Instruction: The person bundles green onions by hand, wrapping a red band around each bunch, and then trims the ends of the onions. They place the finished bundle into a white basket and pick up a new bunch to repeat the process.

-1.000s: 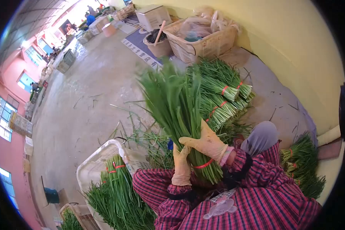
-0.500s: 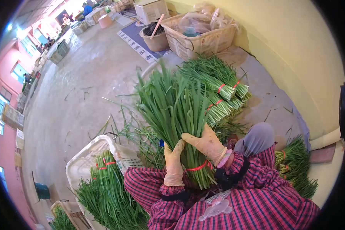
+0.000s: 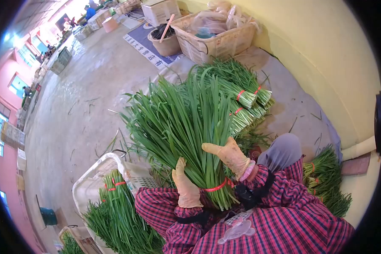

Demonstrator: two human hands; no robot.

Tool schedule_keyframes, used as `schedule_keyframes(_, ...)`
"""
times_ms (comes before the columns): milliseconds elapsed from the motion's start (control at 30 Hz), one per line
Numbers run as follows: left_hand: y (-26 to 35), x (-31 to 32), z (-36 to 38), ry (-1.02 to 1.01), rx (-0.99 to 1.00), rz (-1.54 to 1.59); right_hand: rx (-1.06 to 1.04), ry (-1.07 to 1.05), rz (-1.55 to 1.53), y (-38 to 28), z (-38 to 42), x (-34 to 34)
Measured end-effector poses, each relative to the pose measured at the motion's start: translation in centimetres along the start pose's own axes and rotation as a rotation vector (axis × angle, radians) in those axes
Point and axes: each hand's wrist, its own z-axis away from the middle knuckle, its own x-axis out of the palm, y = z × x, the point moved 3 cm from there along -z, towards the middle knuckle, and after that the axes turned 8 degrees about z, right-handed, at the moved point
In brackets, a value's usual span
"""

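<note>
A large bundle of garlic chives (image 3: 186, 127) stands nearly upright in front of the person's lap, its cut stems down and its flat green leaves fanning up and outward. A red rubber band (image 3: 218, 186) cinches the bundle low on its stems. The left hand (image 3: 185, 186), in a tan rubber glove, is pressed against the left side of the bundle just above the band, its fingers curled round the stems. The right hand (image 3: 232, 155), gloved the same way, is wrapped over the bundle's right side a little higher than the band, gripping the leaves firmly. Both forearms wear red plaid sleeves (image 3: 279, 194). Behind the bundle, farther from the person, lies a pile of tied chive bundles (image 3: 241, 95) on the concrete floor (image 3: 84, 101), each bound with red bands. To the left of the held bundle and lower, a white plastic crate (image 3: 93, 182) holds more banded chives (image 3: 118, 211). To the right of the held bundle, beyond a grey-clad knee (image 3: 283, 150), another heap of chive bundles (image 3: 330, 182) lies against the yellow wall (image 3: 326, 51). Beyond the far pile, a tan plastic basket (image 3: 218, 40) filled with plastic bags stands beside a round tub (image 3: 165, 42) with a stick in it.
</note>
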Motion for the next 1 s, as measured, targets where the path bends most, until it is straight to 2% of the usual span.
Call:
schedule_keyframes(67,0.0,0.3,0.2,0.018,0.009,-0.004,-0.021,0.000,0.007,-0.4,0.2,-0.2)
schedule_keyframes(133,0.2,0.9,0.7,0.037,0.022,-0.005,0.080,-0.036,-0.081,-1.1,0.8,-0.1)
schedule_keyframes(233,0.3,2.2,1.4,0.035,0.081,-0.136,0.063,-0.050,-0.013,-1.9,0.8,0.4)
schedule_keyframes(267,0.0,2.6,1.7,-0.056,0.106,-0.238,-0.150,-0.057,0.039,-1.0,0.1,0.7)
schedule_keyframes(300,-0.2,3.0,1.9,-0.150,0.128,-0.342,-0.205,-0.021,0.184,-0.7,0.2,0.9)
schedule_keyframes(367,-0.1,3.3,2.1,-0.166,0.140,-0.350,-0.222,0.065,0.260,-1.0,-0.1,0.6)
schedule_keyframes(400,0.1,3.2,2.0,-0.144,0.118,-0.241,-0.223,0.066,0.261,-0.9,-0.4,0.4)
schedule_keyframes(467,0.5,3.4,2.3,-0.075,0.071,-0.107,-0.107,0.032,0.011,-0.3,-1.2,-0.3)
schedule_keyframes(567,0.5,3.3,2.4,-0.021,0.039,-0.050,-0.050,0.036,-0.093,0.3,-1.6,-1.2)
schedule_keyframes(833,0.1,3.0,1.8,-0.018,0.002,-0.100,-0.032,0.033,-0.116,-0.4,-0.3,-1.8)
schedule_keyframes(900,0.1,3.1,1.5,-0.024,-0.030,-0.079,0.016,-0.028,0.167,0.0,0.3,-2.9)
schedule_keyframes(967,0.3,3.1,1.2,0.034,0.001,0.005,-0.030,-0.057,0.139,0.6,1.6,-4.0)
schedule_keyframes(1000,0.0,2.7,0.6,0.006,-0.012,0.042,-0.090,-0.089,0.420,1.8,2.4,-4.6)
